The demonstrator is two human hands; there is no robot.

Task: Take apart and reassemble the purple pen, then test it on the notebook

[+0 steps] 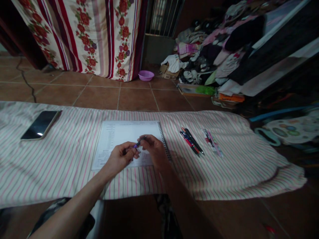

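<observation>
Looks like a slim pen (136,145), purple toward eight o'clock and dark toward two. Held aslant along that line over a spiral notebook (127,131), slightly to three o'clock of the page's middle. Pinched by the left hand (122,155) at eight o'clock and the right hand (155,151) at two. Partly covered by fingers, too blurred for finer detail.

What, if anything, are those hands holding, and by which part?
A slim pen-like item: the left hand pinches it near its purple part, the right hand at its dark end.
</observation>
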